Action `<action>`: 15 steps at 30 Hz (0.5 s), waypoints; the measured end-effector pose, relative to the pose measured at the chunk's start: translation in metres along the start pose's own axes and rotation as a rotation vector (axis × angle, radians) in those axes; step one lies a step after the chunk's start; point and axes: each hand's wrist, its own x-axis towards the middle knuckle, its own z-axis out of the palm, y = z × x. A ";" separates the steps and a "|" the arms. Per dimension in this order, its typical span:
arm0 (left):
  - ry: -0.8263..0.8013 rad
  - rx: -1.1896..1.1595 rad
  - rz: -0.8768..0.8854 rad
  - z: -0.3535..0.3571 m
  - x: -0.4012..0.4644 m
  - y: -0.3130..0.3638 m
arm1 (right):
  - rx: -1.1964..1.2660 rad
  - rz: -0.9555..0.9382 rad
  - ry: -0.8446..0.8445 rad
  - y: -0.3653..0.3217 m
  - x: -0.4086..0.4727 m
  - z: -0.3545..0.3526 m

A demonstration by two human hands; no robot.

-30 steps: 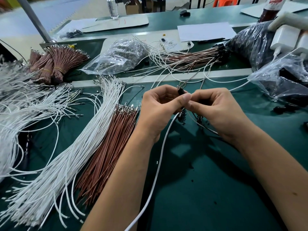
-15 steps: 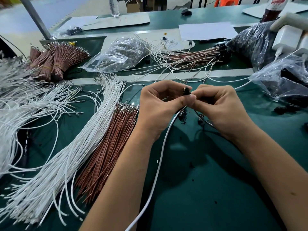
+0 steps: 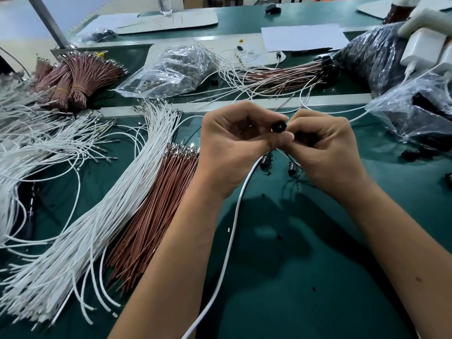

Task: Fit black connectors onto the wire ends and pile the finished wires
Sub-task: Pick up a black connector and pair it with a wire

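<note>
A small black connector (image 3: 279,126) sits between my two hands above the green table (image 3: 305,277). My left hand (image 3: 234,148) pinches it from the left with thumb and forefinger. My right hand (image 3: 325,148) grips it from the right with curled fingers; the wire end there is hidden. A loose fan of white wires (image 3: 102,216) and a bundle of brown wires (image 3: 156,214) lie to the left. The pile of finished wires (image 3: 281,74) with black connectors lies at the back right.
A thick white cable (image 3: 232,236) runs from under my left hand toward the near edge. Two small metal parts (image 3: 265,162) lie below my hands. Clear bags (image 3: 171,69) and dark bags (image 3: 381,52) sit behind, with tied brown bundles (image 3: 75,77) at the back left.
Both hands have lifted slightly and turned the black connector so its round end faces the camera. The wire piles have not moved.
</note>
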 end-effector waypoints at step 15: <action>-0.038 -0.059 0.009 0.003 -0.002 0.001 | -0.090 -0.077 0.056 -0.004 -0.001 -0.002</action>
